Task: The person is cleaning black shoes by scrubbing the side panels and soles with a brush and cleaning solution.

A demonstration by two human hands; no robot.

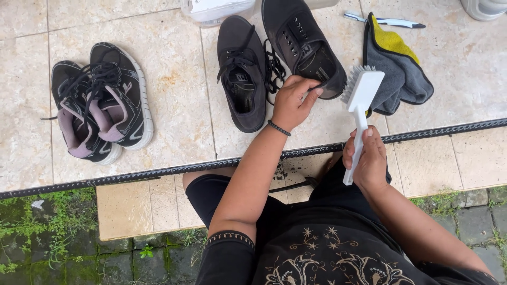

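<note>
My left hand point(293, 102) reaches forward and pinches the heel rim of a black lace-up shoe point(302, 43) lying on the beige tiles. Its partner, another black shoe point(242, 72), lies just to the left, laces trailing between them. My right hand point(366, 158) is closed around the handle of a white scrubbing brush point(360, 100), held upright with the bristle head pointing away from me, to the right of the shoe and apart from it.
A pair of black sneakers with pink lining point(100, 103) sits at the left. A grey and yellow cloth point(397, 68) lies right of the brush, a small brush handle point(385, 21) behind it. A dark ridged strip point(158, 171) edges the tiled step; mossy pavers lie below.
</note>
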